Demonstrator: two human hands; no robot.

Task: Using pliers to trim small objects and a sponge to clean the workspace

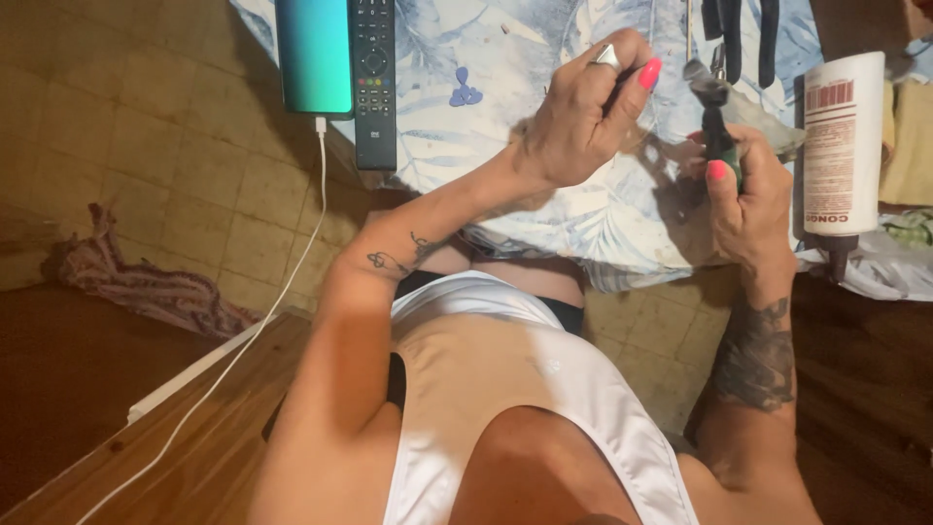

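Pliers (717,122) in closed right-hand fingers (721,180)

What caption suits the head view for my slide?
Right hand grips green-handled pliers; left hand pinches beside them over a leaf-print cloth.

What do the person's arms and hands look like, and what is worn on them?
Both arms are bare, without sleeves. The left hand wears a silver ring, and its nails are painted bright pink. The left forearm has a small dark line tattoo. The right hand also has pink nails, and a large dark tattoo covers the right forearm.
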